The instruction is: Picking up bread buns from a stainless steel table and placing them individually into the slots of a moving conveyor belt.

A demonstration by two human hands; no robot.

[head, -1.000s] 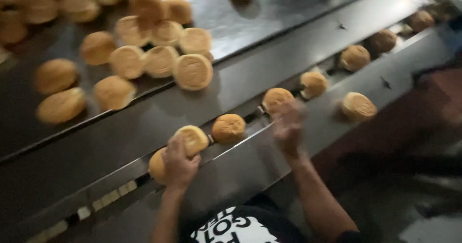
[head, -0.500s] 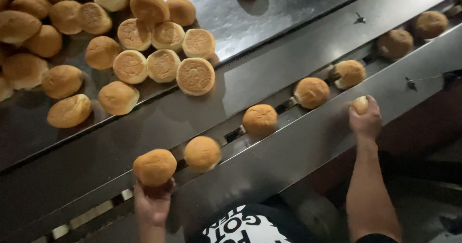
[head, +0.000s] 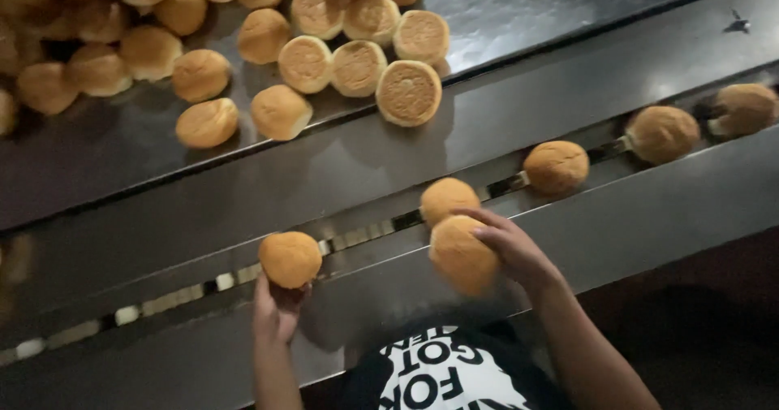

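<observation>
While buns (head: 243,53) crowd tray (head: 527,4) | left hand (head: 276,312) apparently cradles bun (head: 290,258)

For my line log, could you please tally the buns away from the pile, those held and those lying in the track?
Held buns: 2, one in the left hand and one in the right hand
Buns lying in the track: 4
Total: 6
</observation>
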